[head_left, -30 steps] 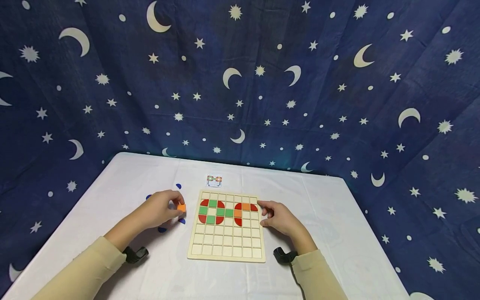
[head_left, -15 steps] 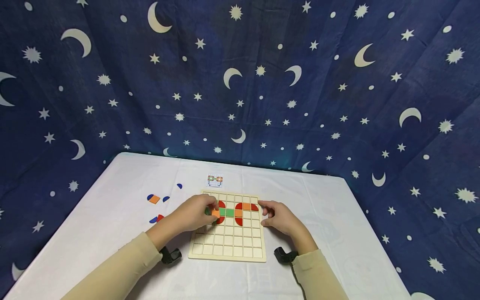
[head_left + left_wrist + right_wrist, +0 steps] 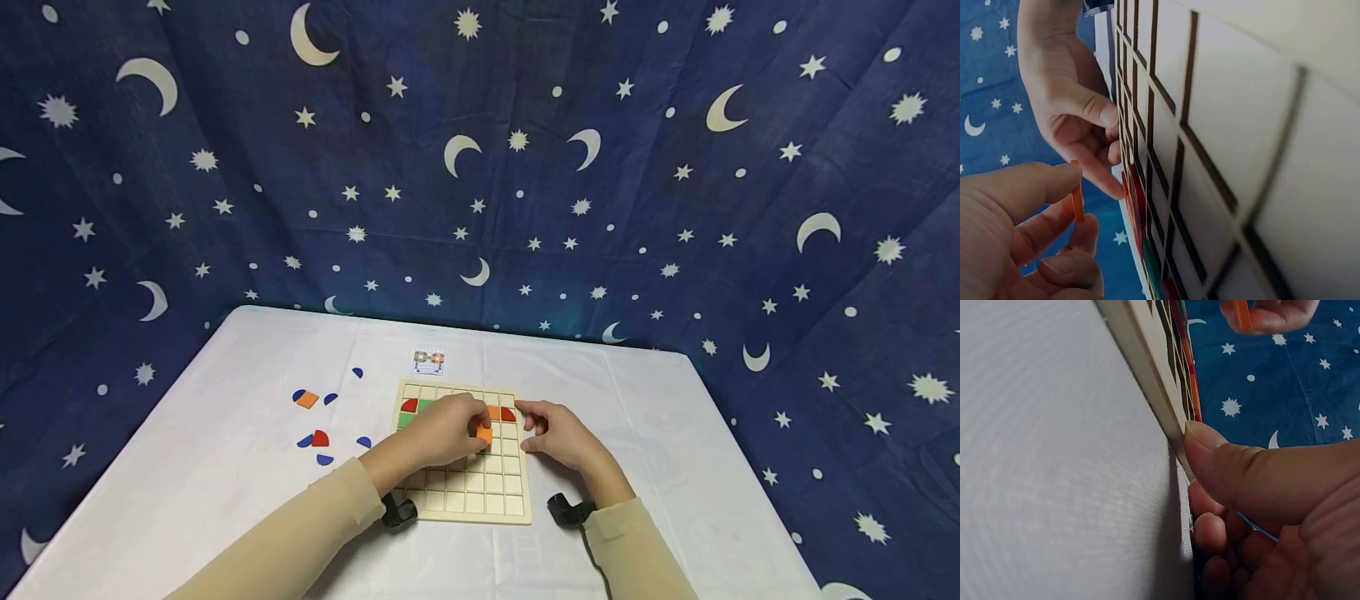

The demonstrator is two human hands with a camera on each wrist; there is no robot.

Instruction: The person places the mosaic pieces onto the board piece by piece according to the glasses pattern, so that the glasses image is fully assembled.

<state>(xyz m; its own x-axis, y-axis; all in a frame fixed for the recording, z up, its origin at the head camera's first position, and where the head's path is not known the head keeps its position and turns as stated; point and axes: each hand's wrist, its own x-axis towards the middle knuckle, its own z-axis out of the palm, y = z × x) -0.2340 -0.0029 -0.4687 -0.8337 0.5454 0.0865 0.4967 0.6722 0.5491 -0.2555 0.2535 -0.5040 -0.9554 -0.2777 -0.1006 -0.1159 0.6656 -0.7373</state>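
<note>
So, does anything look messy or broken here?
Nothing looks spilled or broken. The oddest bit is left of the board: loose blue pieces lie scattered at different angles, an orange square seems to overlap one, and a red piece sits against another, so it looks jumbled.

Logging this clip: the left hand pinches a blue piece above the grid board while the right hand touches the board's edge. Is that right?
Not quite: the piece is orange, not blue. The left wrist view shows the left hand pinching an orange piece. The rest stands: it is above the grid board, and the right hand touches the board's edge.
</note>
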